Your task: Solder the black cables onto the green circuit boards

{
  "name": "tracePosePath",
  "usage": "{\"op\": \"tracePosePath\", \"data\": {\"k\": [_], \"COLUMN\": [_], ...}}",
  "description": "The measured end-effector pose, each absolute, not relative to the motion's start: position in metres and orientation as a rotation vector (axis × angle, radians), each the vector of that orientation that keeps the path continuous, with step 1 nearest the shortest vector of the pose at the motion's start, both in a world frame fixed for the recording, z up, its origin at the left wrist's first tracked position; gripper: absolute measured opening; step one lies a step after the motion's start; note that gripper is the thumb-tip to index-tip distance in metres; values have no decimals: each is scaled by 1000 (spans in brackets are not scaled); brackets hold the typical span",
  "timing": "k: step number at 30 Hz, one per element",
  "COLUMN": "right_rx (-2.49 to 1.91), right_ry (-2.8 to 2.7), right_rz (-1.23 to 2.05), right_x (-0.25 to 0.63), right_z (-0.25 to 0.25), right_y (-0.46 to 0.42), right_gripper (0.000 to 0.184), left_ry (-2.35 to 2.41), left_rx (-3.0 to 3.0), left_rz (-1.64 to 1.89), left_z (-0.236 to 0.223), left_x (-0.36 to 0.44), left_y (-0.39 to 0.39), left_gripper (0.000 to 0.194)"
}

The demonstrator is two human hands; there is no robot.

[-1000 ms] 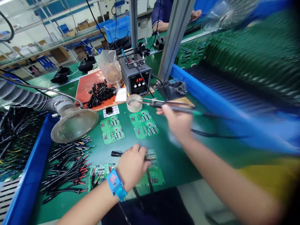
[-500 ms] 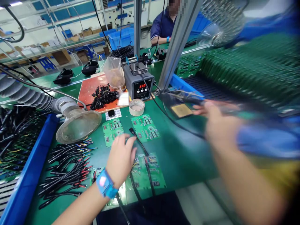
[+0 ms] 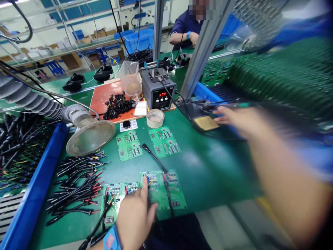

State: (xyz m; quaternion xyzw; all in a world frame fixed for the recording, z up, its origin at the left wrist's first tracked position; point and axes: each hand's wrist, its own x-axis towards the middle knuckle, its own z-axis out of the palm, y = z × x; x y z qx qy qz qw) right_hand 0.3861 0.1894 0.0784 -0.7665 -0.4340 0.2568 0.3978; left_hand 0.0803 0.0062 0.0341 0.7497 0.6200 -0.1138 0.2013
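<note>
My left hand [image 3: 136,211], wearing a blue wristband, is over the lower circuit boards. Its index finger is stretched along a green board [image 3: 175,189] and the thumb is apart; the other fingers are hidden. A black cable [image 3: 168,192] lies across this board, and another board [image 3: 109,194] with a black cable sits left of the hand. My right hand [image 3: 236,119] is blurred beside the soldering iron stand [image 3: 200,107], its fingers stretched out. A dark, smeared handle with a greenish part [image 3: 244,104] passes just above this hand, seemingly the soldering iron. Contact there is unclear.
Two green boards [image 3: 130,147] [image 3: 165,144] lie ahead, near a tape roll [image 3: 155,119] and a soldering station [image 3: 161,95] reading 370. Cut cables [image 3: 78,187] and a fume extractor hood [image 3: 91,139] are at left. Racked boards [image 3: 283,76] stand right. A person [image 3: 182,31] sits opposite.
My left hand has come down and nearer to me, its index finger now along the board. The right hand has shifted slightly at the stand, its fingers straighter. The view has tilted a little.
</note>
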Motion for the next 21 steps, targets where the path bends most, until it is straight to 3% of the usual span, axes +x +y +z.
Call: {"op": "tracePosePath", "data": {"k": [6, 9, 10, 12, 14, 18, 21], "right_rx": [-1706, -1379, -1272, -1126, -1110, -1080, -1100], "right_ry": [-1595, -2051, -2199, -2590, -2647, -2660, -2625], "right_rz": [817, 924, 874, 138, -104, -129, -65], "right_x": [347, 299, 284, 261, 249, 250, 258], "right_z": [50, 28, 21, 9, 2, 6, 13], "right_y": [128, 66, 49, 25, 16, 25, 42], "right_gripper": [38, 21, 26, 32, 34, 27, 21], "left_ry": [1698, 1629, 1570, 1397, 1195, 1035, 1230], "left_rx": [2021, 1833, 1689, 1300, 913, 707, 1175], "left_rz": [-218, -30, 52, 234, 441, 748, 615], "left_z": [31, 35, 38, 45, 52, 52, 39], "left_x": [77, 70, 67, 62, 59, 54, 52], "left_y": [9, 18, 24, 38, 55, 76, 76], "left_gripper": [66, 69, 69, 66, 63, 65, 69]}}
